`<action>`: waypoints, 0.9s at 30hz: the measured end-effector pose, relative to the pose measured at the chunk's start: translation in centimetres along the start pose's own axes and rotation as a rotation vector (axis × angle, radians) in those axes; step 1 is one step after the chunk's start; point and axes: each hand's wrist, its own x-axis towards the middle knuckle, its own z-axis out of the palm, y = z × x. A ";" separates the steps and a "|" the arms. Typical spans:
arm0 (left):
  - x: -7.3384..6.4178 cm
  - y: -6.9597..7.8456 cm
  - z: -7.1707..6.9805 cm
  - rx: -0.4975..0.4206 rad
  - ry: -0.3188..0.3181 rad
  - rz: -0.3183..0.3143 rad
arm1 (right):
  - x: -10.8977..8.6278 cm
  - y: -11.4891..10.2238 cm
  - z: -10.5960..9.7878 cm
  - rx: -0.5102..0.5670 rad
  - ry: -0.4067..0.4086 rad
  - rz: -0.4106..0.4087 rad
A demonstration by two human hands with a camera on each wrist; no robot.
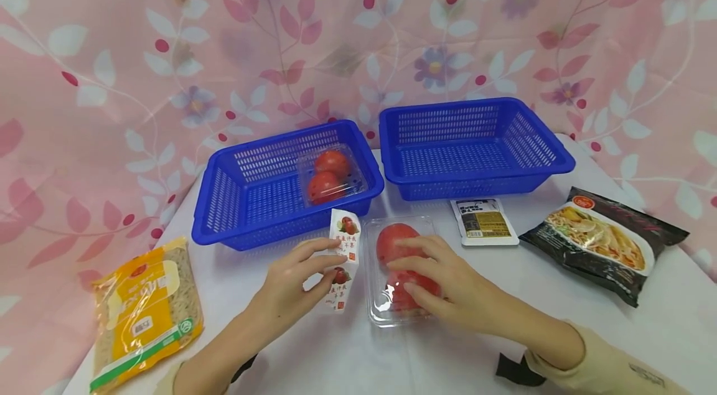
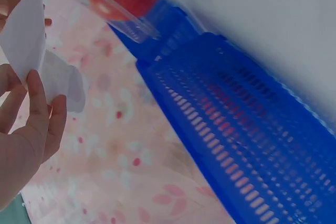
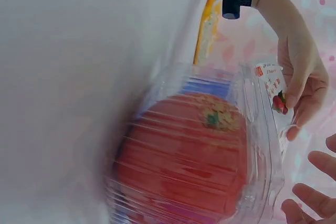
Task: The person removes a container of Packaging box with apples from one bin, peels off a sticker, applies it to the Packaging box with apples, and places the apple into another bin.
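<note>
You're likely readying labels (image 1: 350,249) pinched in your left hand (image 1: 294,277), right hand (image 1: 450,283) spread over the box (image 1: 374,297) alongside, probably needing to peel one.

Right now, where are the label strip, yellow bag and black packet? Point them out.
Label strip (image 1: 349,234): head view, on its upper printed label.
Yellow bag (image 1: 144,311): head view, middle of its printed front.
Black packet (image 1: 605,242): head view, on the food picture on its front.

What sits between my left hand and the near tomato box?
The label strip, pinched in the left hand, lies between it and the box; the head view shows this.
</note>
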 end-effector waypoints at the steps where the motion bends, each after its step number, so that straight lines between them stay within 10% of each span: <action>1: 0.3 0.2 0.1 -0.006 -0.006 0.011 | 0.2 0.0 -0.1 -0.002 0.019 0.009; 10: 2.2 2.5 1.1 -0.058 -0.023 0.221 | 1.6 0.3 -1.0 0.018 0.142 0.074; 27: 3.2 3.8 1.9 -0.129 0.028 0.323 | 1.9 1.0 -1.4 0.064 0.204 0.160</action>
